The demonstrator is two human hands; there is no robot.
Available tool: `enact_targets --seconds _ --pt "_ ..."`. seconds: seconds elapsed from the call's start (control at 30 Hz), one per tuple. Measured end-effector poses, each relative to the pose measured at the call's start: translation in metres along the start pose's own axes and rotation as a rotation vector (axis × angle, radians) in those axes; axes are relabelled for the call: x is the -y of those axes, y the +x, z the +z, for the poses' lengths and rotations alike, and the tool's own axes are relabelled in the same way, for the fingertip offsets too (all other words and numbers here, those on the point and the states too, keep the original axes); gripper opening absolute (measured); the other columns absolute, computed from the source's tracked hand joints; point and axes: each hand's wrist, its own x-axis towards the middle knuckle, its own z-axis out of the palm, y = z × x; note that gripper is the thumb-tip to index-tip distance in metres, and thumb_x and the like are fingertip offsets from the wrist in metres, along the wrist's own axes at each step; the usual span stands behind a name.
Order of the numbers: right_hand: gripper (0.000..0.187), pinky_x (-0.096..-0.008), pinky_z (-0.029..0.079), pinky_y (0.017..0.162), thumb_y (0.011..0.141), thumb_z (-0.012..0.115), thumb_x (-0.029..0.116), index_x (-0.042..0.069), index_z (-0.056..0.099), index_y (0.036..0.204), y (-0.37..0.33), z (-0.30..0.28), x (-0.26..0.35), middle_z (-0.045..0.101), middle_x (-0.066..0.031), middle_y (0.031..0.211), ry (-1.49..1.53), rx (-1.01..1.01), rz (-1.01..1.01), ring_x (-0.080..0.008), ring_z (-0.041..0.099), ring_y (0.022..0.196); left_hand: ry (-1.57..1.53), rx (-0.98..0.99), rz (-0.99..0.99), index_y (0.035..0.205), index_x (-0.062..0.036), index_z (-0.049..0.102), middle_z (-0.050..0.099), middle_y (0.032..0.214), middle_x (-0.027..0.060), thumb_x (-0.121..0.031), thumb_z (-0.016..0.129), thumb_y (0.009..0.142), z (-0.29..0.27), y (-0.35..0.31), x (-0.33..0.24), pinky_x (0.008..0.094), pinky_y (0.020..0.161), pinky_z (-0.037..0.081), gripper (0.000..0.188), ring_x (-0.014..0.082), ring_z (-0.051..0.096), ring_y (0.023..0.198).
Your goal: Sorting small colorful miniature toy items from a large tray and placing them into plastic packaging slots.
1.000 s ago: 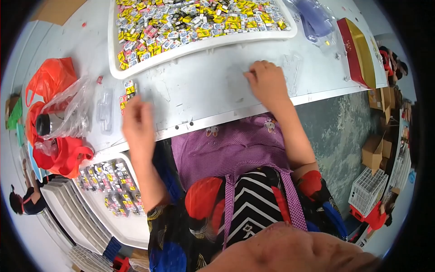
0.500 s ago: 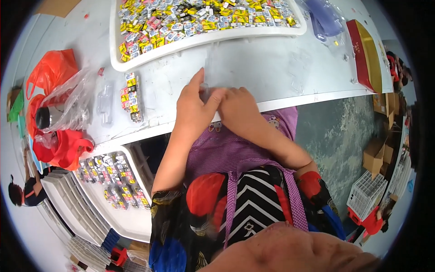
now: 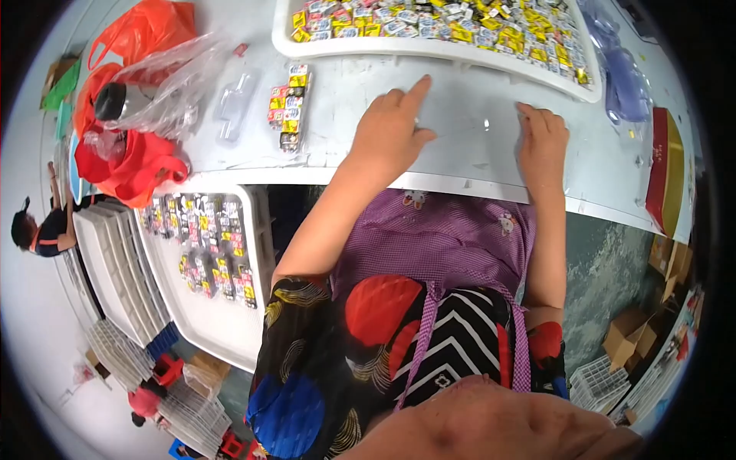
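Observation:
My left hand (image 3: 389, 134) is over the table's front part, thumb and index finger apart and the other fingers curled; I make out nothing held in it. Beside it, a small clear glint (image 3: 486, 123) shows on the tabletop, too faint to name. Farther right, my right hand (image 3: 544, 142) has its fingers stretched out toward the white tray (image 3: 437, 50), just short of its near rim. That tray holds many small wrapped pieces (image 3: 475, 31) in yellow, white, blue and pink. Left of my left hand lies a clear pack (image 3: 290, 111) filled with such pieces.
Empty clear plastic packs (image 3: 234, 107) lie near red bags (image 3: 142, 165) and a dark-capped bottle (image 3: 111, 101) at the left. A lower white tray (image 3: 249, 253) carries filled packs. At the right are bluish plastic (image 3: 625, 84) and a red and gold box (image 3: 665, 169).
My hands were together around a clear plastic piece and are now apart. The right hand has moved right, toward the tray. The whole view has shifted, so the table things appear farther right.

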Motion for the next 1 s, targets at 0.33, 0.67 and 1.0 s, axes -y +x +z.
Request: enact_targets --seconds 0.33,0.67,1.0 --pt "0.028 -0.0385 0.043 0.088 0.09 0.061 0.022 0.002 0.063 0.111 0.092 -0.024 -0.023 0.064 -0.0162 0.108 -0.041 -0.214 -0.163 -0.0331 0.058 0.1 0.047 -0.516 0.531 0.092 -0.011 0.068 0.058 0.086 0.0072 -0.013 0.069 0.071 -0.001 0.06 -0.008 0.0451 0.074 0.037 0.021 0.0279 0.052 0.086" --pt "0.035 -0.0371 0.045 0.087 0.091 0.057 0.025 0.003 0.06 0.119 0.171 0.043 -0.083 0.061 -0.0191 0.117 0.115 0.37 -0.23 -0.0334 0.06 0.098 0.32 -0.146 -0.087 0.106 -0.0173 0.07 0.057 0.114 0.0153 -0.034 0.066 0.076 0.009 0.16 0.018 0.0589 0.094 0.032 0.035 0.0439 0.044 0.114" --pt "0.029 -0.0305 0.042 0.095 0.097 0.051 0.024 0.005 0.061 0.116 0.142 0.022 -0.117 0.064 -0.011 0.116 0.212 0.15 0.008 -0.0232 0.058 0.11 0.212 -0.236 0.177 0.084 -0.0118 0.073 0.067 0.08 0.0119 -0.022 0.064 0.074 0.028 0.173 0.033 0.0425 0.075 0.051 0.018 0.0296 0.063 0.08"
